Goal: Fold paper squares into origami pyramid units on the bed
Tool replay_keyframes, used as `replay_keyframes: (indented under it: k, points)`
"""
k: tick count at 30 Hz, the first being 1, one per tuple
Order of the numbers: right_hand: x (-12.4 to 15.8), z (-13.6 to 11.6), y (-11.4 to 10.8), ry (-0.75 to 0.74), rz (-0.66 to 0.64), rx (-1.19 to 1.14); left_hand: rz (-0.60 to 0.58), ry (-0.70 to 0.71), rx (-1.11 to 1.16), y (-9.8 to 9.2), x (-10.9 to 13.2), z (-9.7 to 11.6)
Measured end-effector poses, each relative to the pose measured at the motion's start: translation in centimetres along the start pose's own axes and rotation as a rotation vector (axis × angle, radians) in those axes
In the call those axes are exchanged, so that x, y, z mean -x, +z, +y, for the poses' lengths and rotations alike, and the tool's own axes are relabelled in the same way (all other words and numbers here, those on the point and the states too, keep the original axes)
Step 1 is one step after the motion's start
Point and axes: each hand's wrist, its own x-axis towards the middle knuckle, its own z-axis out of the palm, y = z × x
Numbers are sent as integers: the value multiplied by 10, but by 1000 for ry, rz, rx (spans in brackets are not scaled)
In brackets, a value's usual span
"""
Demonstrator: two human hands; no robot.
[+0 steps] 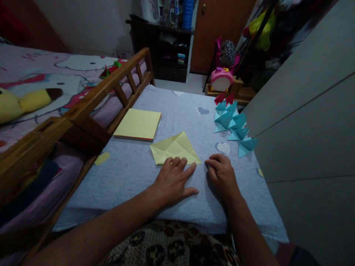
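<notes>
A sheet of yellow origami paper (179, 146), folded and creased, lies on the cloth-covered table in front of me. My left hand (176, 179) rests on its near edge, fingers spread and the thumb pointing right. Just right of the paper's right corner is my right hand (222, 171), its fingers curled and the index finger and thumb close together. It stands a little apart from the paper. Whether anything is between its fingertips cannot be made out. A stack of square paper (138, 123), yellow on top, sits beyond the folded sheet on the left.
Several folded blue paper pieces (233, 123) stand along the right edge, with red ones (224, 98) behind them. A wooden bed rail (111, 87) borders the left side. A pale cabinet (305, 147) rises at the right. A pink toy case (222, 79) is past the far edge.
</notes>
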Motion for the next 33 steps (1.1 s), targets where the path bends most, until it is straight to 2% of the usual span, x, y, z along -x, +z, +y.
replay_keyframes:
  k: [3, 5, 7, 9, 16, 25, 33]
  points:
    - [-4, -8, -4, -7, 64, -75, -9, 8, 12, -1, 0, 0]
    - [-4, -17, -4, -38, -5, -166, -3, 12, 19, -2, 1, 0]
    - [-3, -26, 1, -95, -149, -231, 2, 7, 31, -1, 1, 0]
    - [0, -33, 8, -145, -238, -232, 1, 4, 51, 0, 3, 0]
    - [3, -43, 24, -132, -276, -149, 8, 58, 33, 6, 12, -6]
    - [-1, -52, 26, -253, -279, 77, 8, 115, 31, 12, 33, -41]
    - [-6, -57, 24, -272, -364, 146, -25, 175, 46, 9, 47, -71]
